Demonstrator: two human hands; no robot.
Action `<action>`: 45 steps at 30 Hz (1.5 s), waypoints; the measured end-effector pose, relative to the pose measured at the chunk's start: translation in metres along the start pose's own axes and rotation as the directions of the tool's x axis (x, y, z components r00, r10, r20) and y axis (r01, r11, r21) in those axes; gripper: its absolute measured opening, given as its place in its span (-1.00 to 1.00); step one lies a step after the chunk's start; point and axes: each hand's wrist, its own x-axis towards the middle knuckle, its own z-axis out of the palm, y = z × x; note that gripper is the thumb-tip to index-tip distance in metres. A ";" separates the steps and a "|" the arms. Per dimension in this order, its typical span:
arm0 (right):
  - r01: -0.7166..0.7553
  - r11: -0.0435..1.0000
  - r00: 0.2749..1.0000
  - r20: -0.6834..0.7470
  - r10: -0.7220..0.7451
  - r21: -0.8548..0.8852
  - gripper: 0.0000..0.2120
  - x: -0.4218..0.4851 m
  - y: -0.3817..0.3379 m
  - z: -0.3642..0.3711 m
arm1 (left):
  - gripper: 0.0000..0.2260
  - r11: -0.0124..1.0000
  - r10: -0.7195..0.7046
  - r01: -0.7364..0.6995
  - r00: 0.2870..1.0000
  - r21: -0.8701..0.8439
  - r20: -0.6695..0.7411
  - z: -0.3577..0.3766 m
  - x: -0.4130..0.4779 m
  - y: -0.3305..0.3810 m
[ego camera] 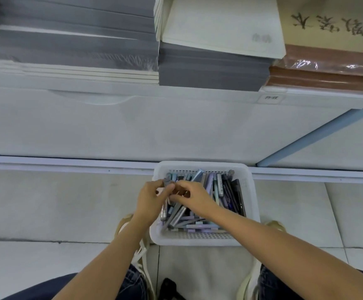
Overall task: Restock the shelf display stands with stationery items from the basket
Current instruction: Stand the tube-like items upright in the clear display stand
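A white plastic basket (249, 204) sits on the tiled floor against the base of the shelf unit. It holds several pens (219, 189) in grey, pale blue, lilac and black, lying mixed together. My left hand (151, 201) reaches into the basket's left side, with thumb and fingers pinching grey pens near their upper ends. My right hand (194, 199) is over the middle of the basket, fingers curled onto the same bunch of pens, touching my left fingertips. Which pens each hand grips is partly hidden by the fingers.
Above the basket is a white shelf front panel (154, 126). On top lie stacks of grey notebooks (72, 35), a cream-covered stack (219, 24) and brown wrapped books (327, 68). My feet in light shoes (124, 224) flank the basket on the floor tiles.
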 end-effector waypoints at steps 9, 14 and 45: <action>0.071 0.814 0.980 0.191 0.050 -0.577 -0.66 -0.022 0.046 0.011 | -0.76 0.948 -0.260 0.252 0.965 -0.192 -0.017 -0.014 -0.004 -0.027; 0.093 0.867 0.961 0.272 0.051 -0.490 -0.75 -0.013 0.041 0.014 | -0.72 0.968 -0.229 0.232 0.973 -0.094 0.043 -0.014 -0.007 -0.031; -0.291 0.903 0.954 -0.172 0.247 -0.316 -0.75 0.065 0.001 0.027 | -0.83 0.888 -0.310 0.324 0.946 -0.325 0.094 -0.029 -0.009 -0.039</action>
